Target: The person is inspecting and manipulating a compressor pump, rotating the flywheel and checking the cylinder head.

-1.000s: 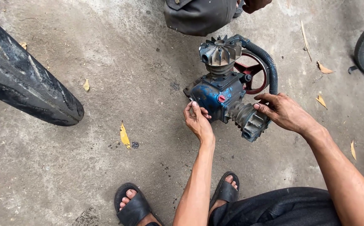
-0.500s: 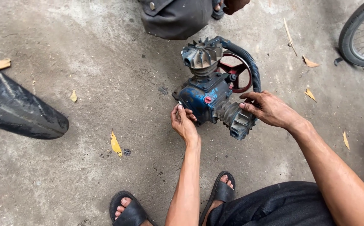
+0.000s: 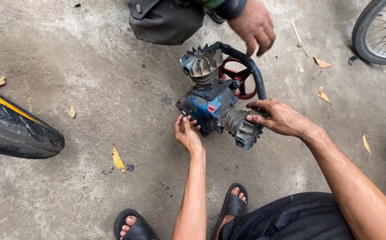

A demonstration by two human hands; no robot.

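Left grip (image 3: pixel 186 129) pinching the blue pump's (image 3: pixel 213 104) lower corner, right grip (image 3: pixel 278 118) clasping its grey ribbed cylinder (image 3: pixel 241 128); pump sitting on concrete floor (image 3: pixel 91 89), another person's hand (image 3: pixel 255 24) hovering above.

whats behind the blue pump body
Behind the blue pump body a red spoked wheel shows, with a black ribbed hose arching over it. The wheel's lower left part is hidden by the body and the finned cylinder.

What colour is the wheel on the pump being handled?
Dark red, a spoked wheel behind the blue pump body; head view.
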